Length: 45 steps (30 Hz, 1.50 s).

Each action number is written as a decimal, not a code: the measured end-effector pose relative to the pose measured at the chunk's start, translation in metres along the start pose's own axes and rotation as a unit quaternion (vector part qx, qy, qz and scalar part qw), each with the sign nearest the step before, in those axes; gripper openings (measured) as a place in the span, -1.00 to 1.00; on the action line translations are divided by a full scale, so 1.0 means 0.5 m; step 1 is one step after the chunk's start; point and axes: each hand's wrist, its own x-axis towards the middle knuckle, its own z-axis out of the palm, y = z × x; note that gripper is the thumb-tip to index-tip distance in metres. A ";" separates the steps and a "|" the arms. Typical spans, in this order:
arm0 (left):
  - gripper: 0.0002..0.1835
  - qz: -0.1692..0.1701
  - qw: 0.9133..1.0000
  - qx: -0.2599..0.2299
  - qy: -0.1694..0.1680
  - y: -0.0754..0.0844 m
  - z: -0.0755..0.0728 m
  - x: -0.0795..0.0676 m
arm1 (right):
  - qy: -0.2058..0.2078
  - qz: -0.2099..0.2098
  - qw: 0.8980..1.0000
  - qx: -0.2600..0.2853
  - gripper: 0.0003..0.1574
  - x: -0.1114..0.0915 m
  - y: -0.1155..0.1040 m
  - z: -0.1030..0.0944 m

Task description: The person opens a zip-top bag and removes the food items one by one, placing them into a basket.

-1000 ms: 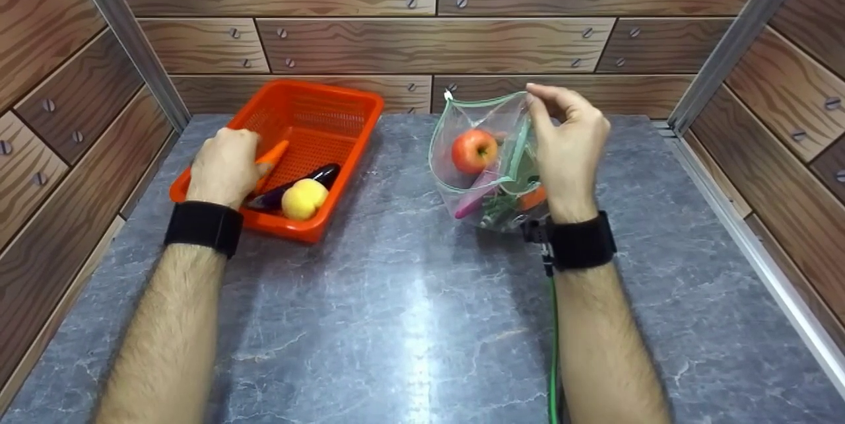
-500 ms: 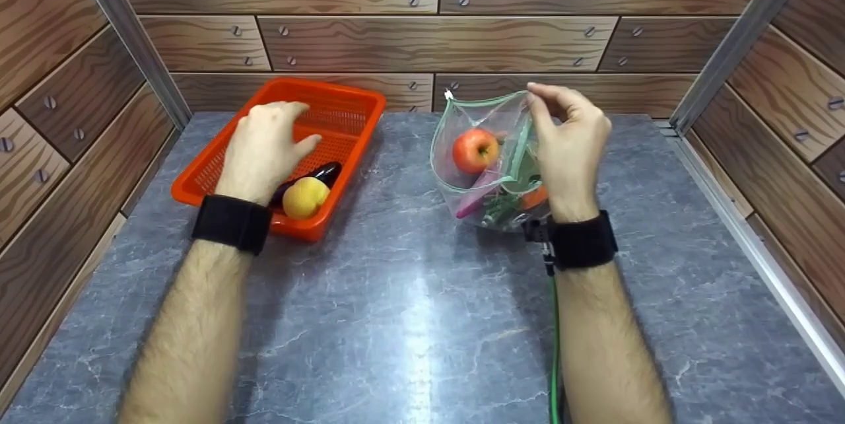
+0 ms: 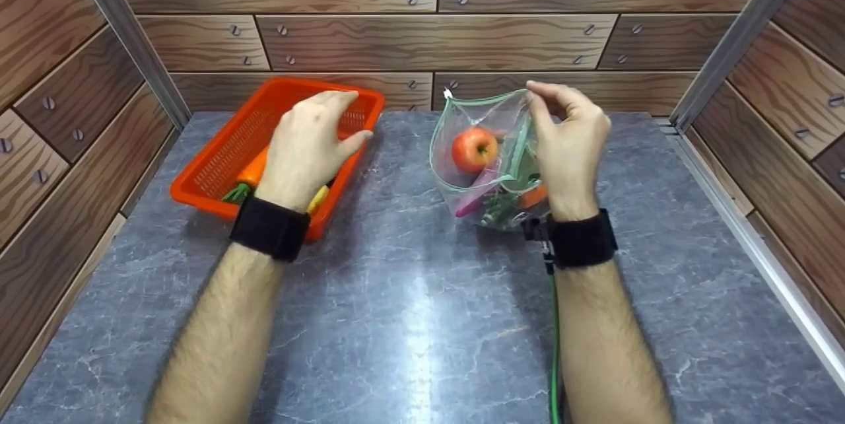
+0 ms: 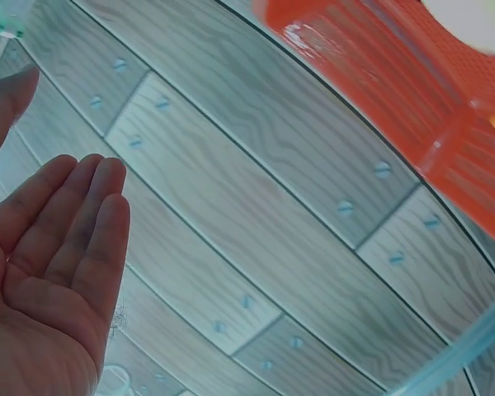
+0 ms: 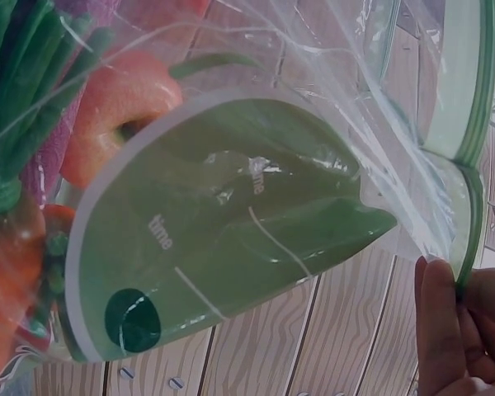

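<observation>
My left hand (image 3: 307, 146) hovers over the right half of the orange plastic basket (image 3: 204, 170), fingers extended and thumb apart. Its palm and fingers (image 4: 95, 223) hold nothing in the left wrist view. A carrot with a green top (image 3: 249, 176) lies in the basket, left of that hand. Mostly hidden beneath it is a yellow fruit (image 3: 318, 199). My right hand (image 3: 569, 140) pinches the green-edged rim of a clear zip bag (image 3: 455, 110), whose mouth gapes. Inside are a red apple (image 3: 474, 150), a purple-pink item (image 3: 475, 198), and something orange with green leaves (image 3: 503, 207).
The basket and bag stand apart on a grey marbled table (image 3: 396, 292). Wood-patterned walls (image 3: 436, 44) enclose the back and sides. A green cable (image 3: 554, 345) runs from the right wristband (image 3: 581, 240) along the forearm.
My left hand has come up out of the basket's left side, leaving the carrot there, and moved rightward above the yellow fruit and eggplant. The right hand and bag have stayed put.
</observation>
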 end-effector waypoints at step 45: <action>-0.69 0.186 0.978 -0.026 -0.094 0.194 0.182 0.020 | -0.007 -0.008 1.000 -0.006 -0.83 -0.003 -0.005 0.006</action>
